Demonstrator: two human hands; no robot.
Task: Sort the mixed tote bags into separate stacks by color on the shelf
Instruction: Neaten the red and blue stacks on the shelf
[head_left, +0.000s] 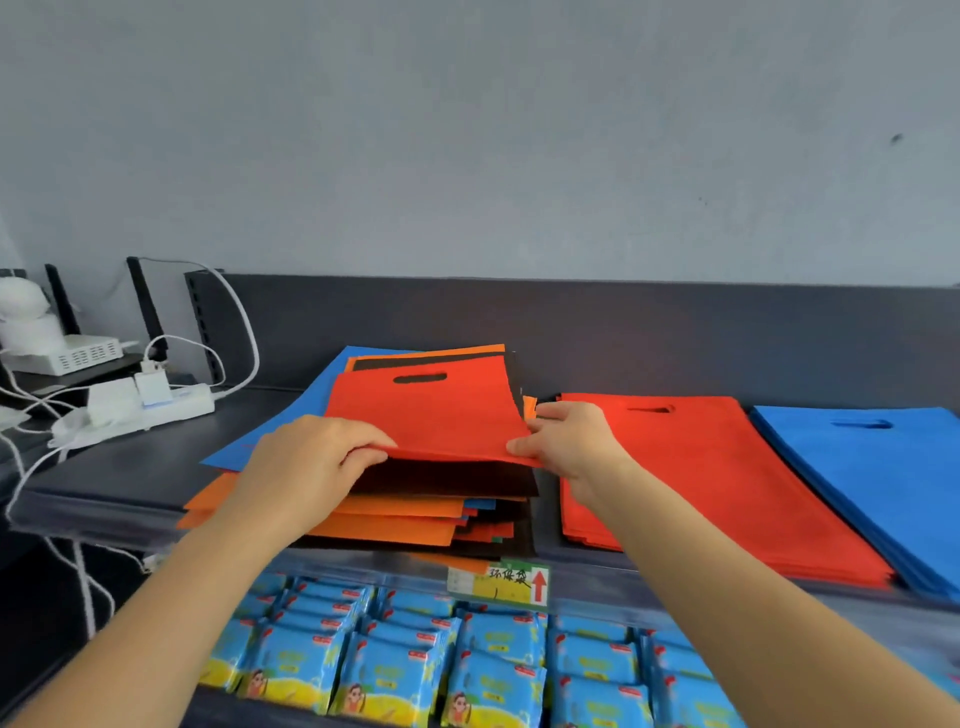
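Two hands on one red tote bag (426, 415): left hand (306, 457) pinches its near edge at the left, thumb under and fingers curled over the top; right hand (566, 441) pinches the near right corner. The bag is flat non-woven fabric with a die-cut oval handle slot near its far edge. Its near edge is lifted off the mixed pile (415, 519) while the far part lies on it. The pile sits mid-shelf and reaches the front edge of the shelf (130, 467). A black bag (452, 480) is exposed right under the lifted one, with orange bags (395, 525) fanned out below and blue, red and black edges showing between them. Just right of the pile is the red stack (701, 478), squared up with its slot on top. The blue stack (872, 478) lies beside that, toward the right end. A price label (498, 582) with a red arrow is clipped to the front edge. A white power strip (150, 410) and a router (67, 353) are at the left end. Blue snack packets (467, 665) fill the tier below.
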